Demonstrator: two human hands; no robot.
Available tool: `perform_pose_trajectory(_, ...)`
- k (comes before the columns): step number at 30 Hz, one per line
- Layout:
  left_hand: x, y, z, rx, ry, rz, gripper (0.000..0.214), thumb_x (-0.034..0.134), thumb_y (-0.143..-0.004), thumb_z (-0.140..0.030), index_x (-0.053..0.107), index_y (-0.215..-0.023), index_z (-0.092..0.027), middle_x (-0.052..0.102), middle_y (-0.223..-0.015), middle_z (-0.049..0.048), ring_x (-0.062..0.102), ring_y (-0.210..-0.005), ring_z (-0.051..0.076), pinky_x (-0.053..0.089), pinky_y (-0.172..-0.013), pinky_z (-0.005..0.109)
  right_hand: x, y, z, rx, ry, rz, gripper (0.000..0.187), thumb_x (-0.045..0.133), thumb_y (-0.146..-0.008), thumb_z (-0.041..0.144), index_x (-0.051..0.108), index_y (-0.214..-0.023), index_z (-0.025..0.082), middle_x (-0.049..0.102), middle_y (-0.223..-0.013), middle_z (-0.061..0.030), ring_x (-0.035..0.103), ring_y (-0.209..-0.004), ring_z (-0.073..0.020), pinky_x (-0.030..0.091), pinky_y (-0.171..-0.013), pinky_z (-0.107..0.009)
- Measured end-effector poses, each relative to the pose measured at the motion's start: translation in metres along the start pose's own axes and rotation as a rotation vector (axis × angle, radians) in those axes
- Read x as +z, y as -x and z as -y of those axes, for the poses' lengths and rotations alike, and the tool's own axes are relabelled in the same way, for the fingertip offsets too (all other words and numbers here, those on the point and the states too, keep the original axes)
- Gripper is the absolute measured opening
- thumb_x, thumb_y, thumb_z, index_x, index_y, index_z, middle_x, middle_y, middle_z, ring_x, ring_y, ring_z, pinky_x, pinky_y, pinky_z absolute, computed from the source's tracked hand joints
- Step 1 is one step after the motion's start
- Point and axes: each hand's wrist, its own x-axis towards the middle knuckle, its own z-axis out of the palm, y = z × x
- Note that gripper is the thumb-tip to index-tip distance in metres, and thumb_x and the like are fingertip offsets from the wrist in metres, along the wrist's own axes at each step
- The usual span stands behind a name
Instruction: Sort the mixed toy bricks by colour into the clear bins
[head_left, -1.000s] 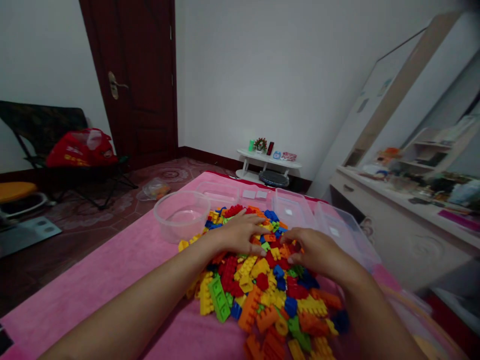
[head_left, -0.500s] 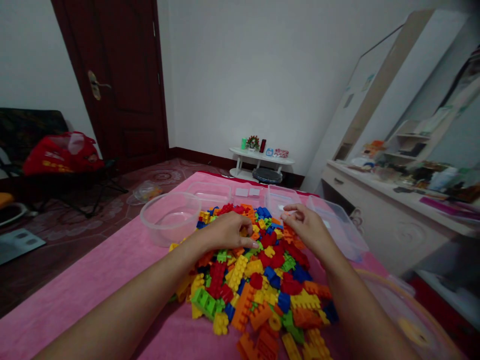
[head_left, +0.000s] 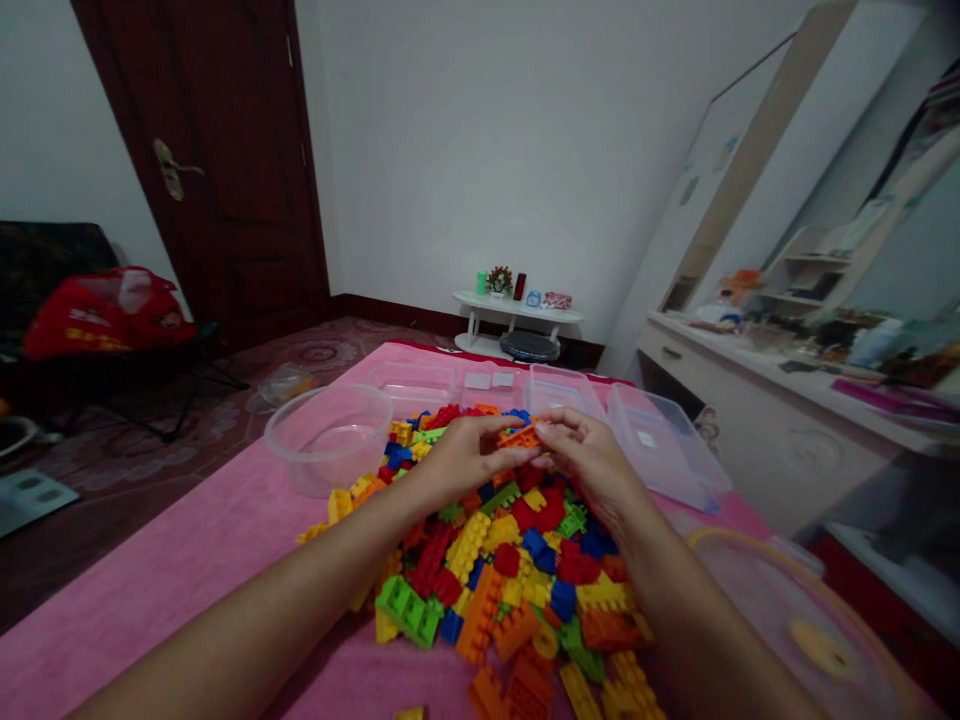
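Note:
An orange toy building block point(head_left: 519, 437) is held above the pile, between my two hands. My left hand point(head_left: 480, 450) pinches its left end with thumb and fingers. On the other side, the fingers of my right hand point(head_left: 581, 450) close on its right end. Beneath both hands spreads a heap of red, yellow, blue, green and orange building blocks point(head_left: 469, 540). My hands hide part of the far side of this heap.
A round clear tub point(head_left: 330, 470) stands left of the heap. Behind it are rectangular clear boxes point(head_left: 412, 385), and another clear box point(head_left: 667, 455) lies at the right. A round lid-like item point(head_left: 795, 610) is at the near right. Pink cloth point(head_left: 187, 560) covers the table.
My right hand has moved left and my left hand has come to meet it. An orange block is now held between them. The view has shifted slightly.

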Motion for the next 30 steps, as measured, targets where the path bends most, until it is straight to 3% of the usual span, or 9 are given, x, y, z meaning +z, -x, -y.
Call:
perform_pose_trajectory(3, -0.005, -0.004, 0.006, -0.088, 0.103, -0.051, 0.04, 0.053, -0.085, -0.038, 0.066, -0.116, -0.016, 0.073, -0.094, 0.0048, 0.066, -0.07, 0.017, 0.051, -0.062, 0.025, 0.006, 0.001, -0.001, -0.02, 0.065, 0.039, 0.041, 0.072, -0.067, 0.044, 0.06, -0.096, 0.018, 0.068, -0.081, -0.0035, 0.067, -0.071, -0.0158, 0.054, -0.061, -0.026)
perform_pose_trajectory(7, -0.022, -0.008, 0.016, -0.125, -0.032, -0.249, 0.036, 0.056, -0.082, -0.036, 0.068, -0.111, -0.017, 0.073, -0.097, 0.006, 0.066, -0.073, 0.018, 0.051, -0.06, 0.023, -0.013, -0.011, -0.006, -0.17, 0.351, -0.194, 0.035, 0.067, -0.069, 0.043, 0.064, -0.091, 0.016, 0.069, -0.089, -0.0074, 0.066, -0.077, -0.0186, 0.052, -0.064, -0.029)
perform_pose_trajectory(10, -0.031, -0.007, 0.016, -0.127, -0.093, -0.316, 0.033, 0.059, -0.08, -0.033, 0.069, -0.108, -0.018, 0.072, -0.1, 0.0074, 0.066, -0.072, 0.017, 0.051, -0.061, 0.023, -0.027, -0.02, -0.016, -0.236, 0.512, -0.25, 0.027, 0.065, -0.069, 0.038, 0.066, -0.083, 0.015, 0.069, -0.084, -0.008, 0.064, -0.078, -0.0198, 0.051, -0.073, -0.033)
perform_pose_trajectory(14, -0.037, -0.011, 0.01, -0.345, 0.244, -0.306, 0.039, 0.067, -0.076, -0.036, 0.065, -0.107, -0.012, 0.07, -0.078, 0.0067, 0.059, -0.051, 0.011, 0.051, -0.052, 0.024, -0.027, -0.023, -0.026, -0.237, 0.524, -0.216, 0.025, 0.063, -0.071, 0.036, 0.067, -0.084, 0.015, 0.069, -0.083, -0.0076, 0.064, -0.076, -0.0192, 0.051, -0.073, -0.033)
perform_pose_trajectory(17, -0.04, -0.026, 0.006, -0.416, 0.498, -0.247, 0.033, 0.071, -0.074, -0.036, 0.064, -0.094, -0.011, 0.068, -0.077, 0.0068, 0.06, -0.053, 0.009, 0.054, -0.057, 0.024, -0.023, -0.021, -0.023, -0.255, 0.501, -0.237, 0.023, 0.062, -0.072, 0.035, 0.067, -0.083, 0.015, 0.069, -0.085, -0.0077, 0.064, -0.077, -0.0194, 0.051, -0.074, -0.032)
perform_pose_trajectory(21, -0.044, -0.066, 0.012, -0.412, 0.271, -0.29, 0.025, 0.061, -0.084, -0.029, 0.061, -0.099, -0.008, 0.069, -0.084, 0.0109, 0.064, -0.061, 0.01, 0.055, -0.066, 0.025, -0.022, -0.017, -0.014, -0.241, 0.425, -0.258, 0.024, 0.062, -0.073, 0.036, 0.065, -0.083, 0.015, 0.068, -0.083, -0.0077, 0.066, -0.073, -0.0197, 0.051, -0.068, -0.032)
perform_pose_trajectory(25, -0.046, -0.102, 0.03, -0.411, 0.106, -0.3, 0.038, 0.055, -0.087, -0.028, 0.056, -0.117, -0.005, 0.068, -0.099, 0.017, 0.067, -0.085, 0.018, 0.053, -0.078, 0.031, -0.021, -0.016, -0.01, -0.249, 0.435, -0.236, 0.024, 0.062, -0.071, 0.037, 0.065, -0.08, 0.016, 0.069, -0.082, -0.0075, 0.066, -0.073, -0.0204, 0.051, -0.065, -0.032)
perform_pose_trajectory(28, -0.047, -0.106, 0.043, -0.372, -0.076, -0.281, 0.053, 0.061, -0.081, -0.026, 0.05, -0.129, -0.007, 0.056, -0.128, 0.0202, 0.057, -0.113, 0.026, 0.044, -0.095, 0.037, -0.022, -0.017, -0.013, -0.268, 0.481, -0.245, 0.023, 0.061, -0.07, 0.037, 0.066, -0.079, 0.016, 0.069, -0.076, -0.0062, 0.065, -0.069, -0.0198, 0.05, -0.065, -0.031)
perform_pose_trajectory(30, -0.044, -0.097, 0.049, -0.337, -0.186, -0.207, 0.055, 0.064, -0.076, -0.022, 0.052, -0.129, -0.009, 0.051, -0.135, 0.0184, 0.051, -0.121, 0.027, 0.037, -0.102, 0.036, -0.024, -0.019, -0.016, -0.278, 0.524, -0.259, 0.022, 0.06, -0.071, 0.036, 0.067, -0.078, 0.016, 0.069, -0.075, -0.0058, 0.065, -0.068, -0.0191, 0.05, -0.066, -0.031)
